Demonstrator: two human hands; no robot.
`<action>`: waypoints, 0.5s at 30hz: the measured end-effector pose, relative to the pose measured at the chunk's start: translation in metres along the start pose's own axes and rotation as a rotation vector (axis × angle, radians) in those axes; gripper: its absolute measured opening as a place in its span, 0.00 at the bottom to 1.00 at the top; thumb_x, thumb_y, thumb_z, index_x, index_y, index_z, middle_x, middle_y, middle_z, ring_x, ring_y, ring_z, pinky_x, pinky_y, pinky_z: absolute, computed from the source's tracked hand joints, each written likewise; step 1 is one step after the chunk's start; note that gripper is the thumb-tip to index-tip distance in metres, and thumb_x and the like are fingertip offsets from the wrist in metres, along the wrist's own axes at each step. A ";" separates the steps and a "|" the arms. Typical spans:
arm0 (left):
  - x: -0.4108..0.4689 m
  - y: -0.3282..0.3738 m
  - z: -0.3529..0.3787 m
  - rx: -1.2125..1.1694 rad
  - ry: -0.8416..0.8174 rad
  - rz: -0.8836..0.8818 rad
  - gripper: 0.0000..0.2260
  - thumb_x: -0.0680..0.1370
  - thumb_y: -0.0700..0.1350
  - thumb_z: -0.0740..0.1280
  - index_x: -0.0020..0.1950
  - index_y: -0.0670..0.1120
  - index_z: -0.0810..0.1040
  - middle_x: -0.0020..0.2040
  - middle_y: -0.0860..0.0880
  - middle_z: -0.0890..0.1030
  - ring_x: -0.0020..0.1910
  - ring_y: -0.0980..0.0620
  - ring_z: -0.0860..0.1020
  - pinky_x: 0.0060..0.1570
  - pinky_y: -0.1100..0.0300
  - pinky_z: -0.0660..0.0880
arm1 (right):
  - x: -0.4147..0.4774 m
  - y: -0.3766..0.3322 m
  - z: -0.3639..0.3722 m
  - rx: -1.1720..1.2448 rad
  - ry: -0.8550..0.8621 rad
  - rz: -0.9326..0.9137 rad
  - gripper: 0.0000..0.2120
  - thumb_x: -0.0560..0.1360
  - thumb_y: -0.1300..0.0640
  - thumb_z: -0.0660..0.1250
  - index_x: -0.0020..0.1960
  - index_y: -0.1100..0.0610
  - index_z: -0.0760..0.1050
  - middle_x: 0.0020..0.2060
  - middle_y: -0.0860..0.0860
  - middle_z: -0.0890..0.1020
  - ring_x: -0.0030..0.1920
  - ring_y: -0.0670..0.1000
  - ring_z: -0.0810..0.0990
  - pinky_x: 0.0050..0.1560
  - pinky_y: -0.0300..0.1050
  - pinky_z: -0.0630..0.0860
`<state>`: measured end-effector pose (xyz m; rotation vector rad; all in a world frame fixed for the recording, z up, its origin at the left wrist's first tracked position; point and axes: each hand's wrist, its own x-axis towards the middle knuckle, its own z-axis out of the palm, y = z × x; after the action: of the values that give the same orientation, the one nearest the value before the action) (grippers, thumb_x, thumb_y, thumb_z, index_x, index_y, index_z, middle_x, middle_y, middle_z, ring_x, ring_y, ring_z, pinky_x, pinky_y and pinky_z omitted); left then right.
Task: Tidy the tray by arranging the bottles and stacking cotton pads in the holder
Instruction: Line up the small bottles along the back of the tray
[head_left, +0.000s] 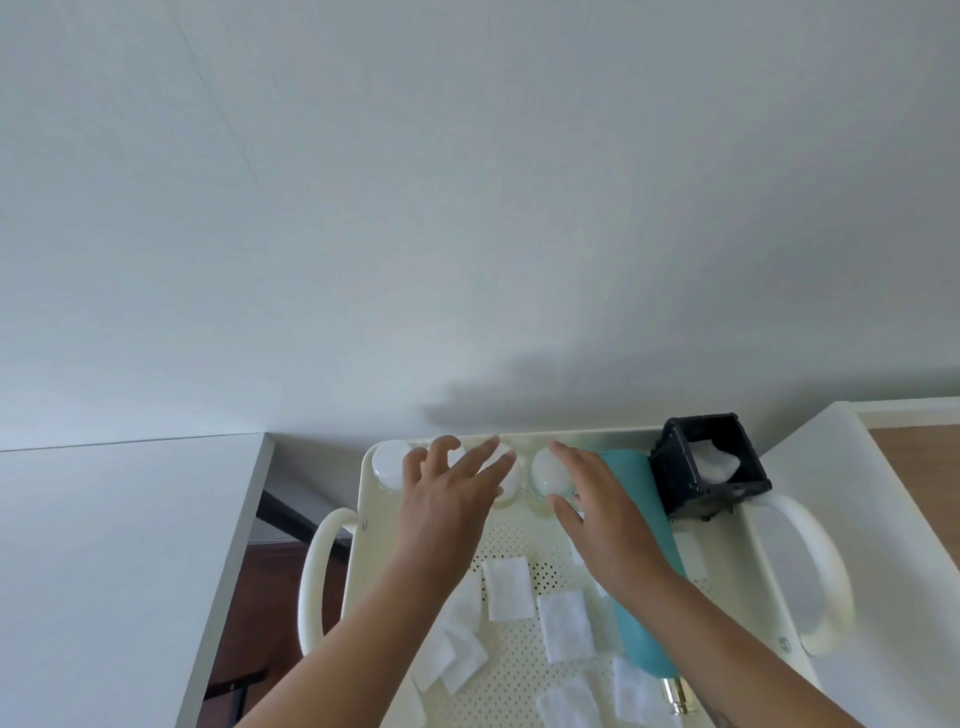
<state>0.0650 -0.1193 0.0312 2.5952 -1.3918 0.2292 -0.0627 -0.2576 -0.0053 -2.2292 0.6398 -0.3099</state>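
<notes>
A cream perforated tray (519, 540) with loop handles holds everything. Several white-capped bottles stand in a row along its far edge; one (388, 462) is at the far left corner. My left hand (447, 499) hovers over the middle bottles with fingers spread and straight. My right hand (587, 499) curls finger and thumb around the cap of another bottle (545, 475). A teal bottle (641, 587) lies on its side under my right forearm. Several square white cotton pads (509, 590) lie scattered on the tray. The black square holder (709, 467) at the far right corner has pads inside.
A white wall rises right behind the tray. White furniture surfaces flank it left (130, 545) and right (841, 493). The tray's handles (317, 571) stick out on both sides, over a dark gap on the left.
</notes>
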 end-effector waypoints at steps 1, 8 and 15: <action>0.002 0.000 0.000 -0.004 0.000 -0.005 0.19 0.69 0.44 0.78 0.58 0.54 0.81 0.60 0.55 0.83 0.55 0.41 0.79 0.50 0.46 0.74 | 0.003 -0.001 0.001 0.007 0.001 -0.004 0.25 0.79 0.58 0.64 0.74 0.48 0.62 0.68 0.44 0.69 0.66 0.45 0.70 0.65 0.46 0.72; 0.010 -0.002 0.003 -0.025 0.026 -0.030 0.18 0.70 0.44 0.77 0.59 0.53 0.80 0.61 0.55 0.82 0.56 0.41 0.79 0.51 0.46 0.74 | 0.016 -0.006 0.005 0.050 0.027 0.001 0.25 0.79 0.59 0.64 0.74 0.50 0.62 0.68 0.48 0.69 0.67 0.47 0.70 0.65 0.49 0.73; 0.004 -0.005 0.009 -0.057 0.060 -0.001 0.19 0.70 0.43 0.77 0.59 0.52 0.80 0.61 0.55 0.82 0.55 0.41 0.79 0.52 0.47 0.74 | 0.014 -0.004 0.009 0.076 0.040 0.014 0.26 0.79 0.59 0.64 0.74 0.48 0.62 0.69 0.46 0.69 0.67 0.46 0.70 0.65 0.51 0.73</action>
<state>0.0717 -0.1218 0.0232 2.5214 -1.3559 0.2611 -0.0459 -0.2574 -0.0081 -2.1500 0.6536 -0.3663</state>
